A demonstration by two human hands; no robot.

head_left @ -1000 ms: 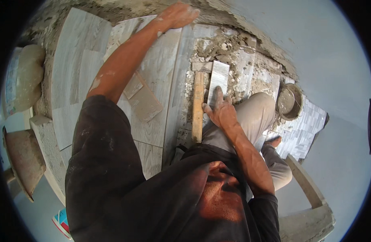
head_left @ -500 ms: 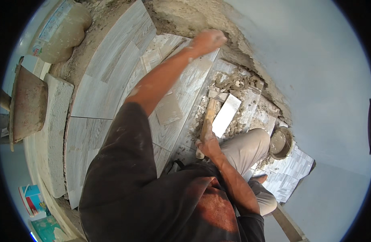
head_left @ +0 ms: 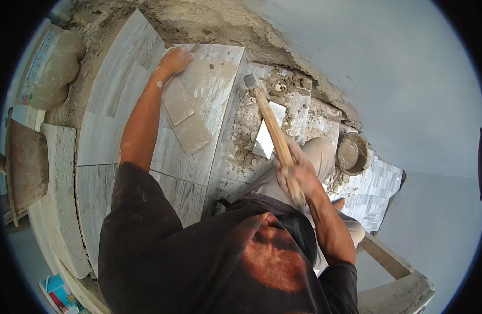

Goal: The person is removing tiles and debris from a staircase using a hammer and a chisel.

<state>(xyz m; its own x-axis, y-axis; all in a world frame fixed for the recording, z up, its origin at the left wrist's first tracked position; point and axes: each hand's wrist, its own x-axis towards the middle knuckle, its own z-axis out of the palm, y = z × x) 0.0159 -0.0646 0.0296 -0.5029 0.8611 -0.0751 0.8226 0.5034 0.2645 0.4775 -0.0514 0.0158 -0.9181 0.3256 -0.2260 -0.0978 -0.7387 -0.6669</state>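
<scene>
My right hand grips the wooden handle of a hammer, whose metal head points up over the rubble strip beside the laid tiles. My left hand rests flat on a large grey wood-look floor tile, just above two small tile offcuts lying on it. A white tile shard lies in the broken mortar under the hammer handle. My dark shirt fills the lower middle of the view.
A round bowl of grey mortar stands at the right on patterned sheets. A cement sack and a rusty pan sit at the left. A pale blue wall curves along the top right.
My right hand has lifted the hammer from the rubble, its head now raised and pointing up. My left hand has slid down the tile toward the offcuts. The view has turned.
</scene>
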